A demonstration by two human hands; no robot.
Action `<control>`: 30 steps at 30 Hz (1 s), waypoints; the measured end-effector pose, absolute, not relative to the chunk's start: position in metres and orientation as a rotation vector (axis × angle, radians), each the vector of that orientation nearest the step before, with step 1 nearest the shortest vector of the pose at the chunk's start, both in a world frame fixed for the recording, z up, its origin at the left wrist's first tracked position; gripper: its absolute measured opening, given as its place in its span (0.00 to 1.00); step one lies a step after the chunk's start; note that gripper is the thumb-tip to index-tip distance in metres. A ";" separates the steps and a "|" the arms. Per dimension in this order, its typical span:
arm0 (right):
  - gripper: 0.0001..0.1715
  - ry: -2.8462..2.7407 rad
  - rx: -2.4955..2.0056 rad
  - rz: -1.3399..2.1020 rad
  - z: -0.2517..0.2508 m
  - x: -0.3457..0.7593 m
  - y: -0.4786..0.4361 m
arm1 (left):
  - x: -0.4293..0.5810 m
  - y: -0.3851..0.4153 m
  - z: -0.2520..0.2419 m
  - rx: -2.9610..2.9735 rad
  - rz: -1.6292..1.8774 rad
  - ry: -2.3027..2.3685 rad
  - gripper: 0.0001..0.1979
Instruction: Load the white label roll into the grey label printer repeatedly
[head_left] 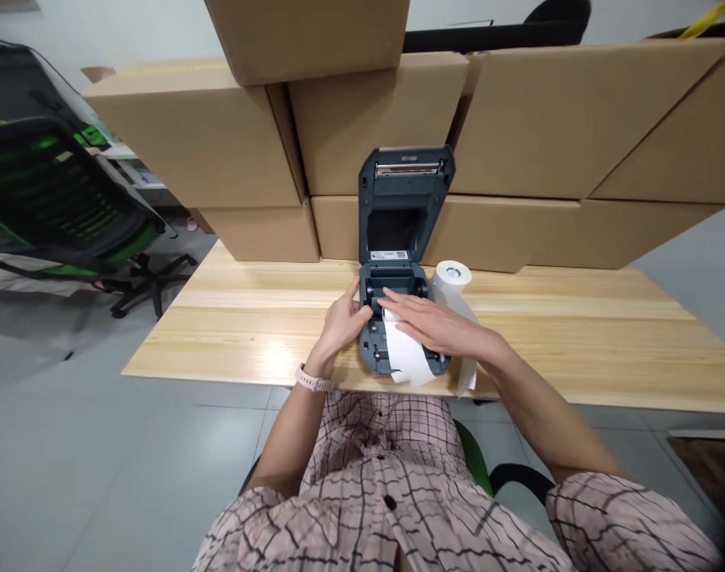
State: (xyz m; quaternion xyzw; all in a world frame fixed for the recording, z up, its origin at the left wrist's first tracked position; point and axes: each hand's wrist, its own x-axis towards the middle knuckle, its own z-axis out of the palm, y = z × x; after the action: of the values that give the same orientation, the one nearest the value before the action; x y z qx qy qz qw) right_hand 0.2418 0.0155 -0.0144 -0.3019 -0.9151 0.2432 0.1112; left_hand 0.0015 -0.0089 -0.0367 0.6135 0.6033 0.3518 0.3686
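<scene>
The label printer (398, 262) stands on the wooden tabletop (248, 334) with its lid raised, just in front of the stacked cardboard boxes (368, 119). The left hand (341, 322) is at the printer's left wall, its fingers bent around the edge and the thumb on top. The right hand (433, 326) lies flat, fingers stretched and holding nothing, pressing on the white paper strip (406, 357) that runs out over the printer's front. The paper roll (451, 278) stands upright just beside the printer's right side.
</scene>
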 end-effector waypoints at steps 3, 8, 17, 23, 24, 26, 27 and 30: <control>0.31 -2.691 -0.803 0.707 -0.017 0.246 0.010 | 0.002 -0.009 -0.037 1.571 0.904 1.544 0.45; 0.29 -2.708 -0.780 0.653 -0.017 0.246 -0.002 | 0.003 -0.010 -0.038 1.544 0.939 1.532 0.44; 0.67 -2.887 -0.662 0.722 -0.012 0.273 -0.013 | 0.003 -0.010 -0.042 1.503 0.997 1.482 0.44; 0.53 -2.827 -0.608 0.568 -0.019 0.267 -0.021 | 0.002 -0.009 -0.044 1.501 0.996 1.471 0.45; 0.44 -2.797 -0.641 0.512 -0.020 0.263 -0.025 | 0.002 -0.010 -0.043 1.502 0.994 1.472 0.45; 0.31 -2.730 -0.697 0.406 -0.022 0.256 -0.034 | 0.002 -0.010 -0.043 1.505 0.991 1.476 0.45; 0.29 -2.695 -0.707 0.366 -0.024 0.252 -0.038 | 0.002 -0.010 -0.043 1.506 0.989 1.477 0.45; 0.25 -2.600 -0.680 0.301 -0.028 0.248 -0.043 | 0.002 -0.010 -0.042 1.508 0.984 1.482 0.45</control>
State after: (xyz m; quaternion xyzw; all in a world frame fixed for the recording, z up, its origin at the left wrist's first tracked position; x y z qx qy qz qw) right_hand 0.2482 -0.0434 -0.0281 -0.2456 -0.9386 0.1087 0.2167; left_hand 0.0018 -0.0097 -0.0420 0.5942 0.5843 0.3879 0.3938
